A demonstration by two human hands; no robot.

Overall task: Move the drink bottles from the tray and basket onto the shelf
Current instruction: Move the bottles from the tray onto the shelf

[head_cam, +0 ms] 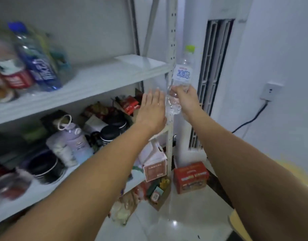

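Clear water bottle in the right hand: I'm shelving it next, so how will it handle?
The clear water bottle looks thin-walled, so it probably flexes where the right hand has its grip. Tall and narrow, it may tip on the shelf. Round, it would likely roll if toppled.

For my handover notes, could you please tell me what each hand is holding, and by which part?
The right hand grips the clear water bottle around its lower body, below the label. The left hand holds nothing.

Both arms outstretched, left hand flat with straight fingers, right hand gripping with curled fingers
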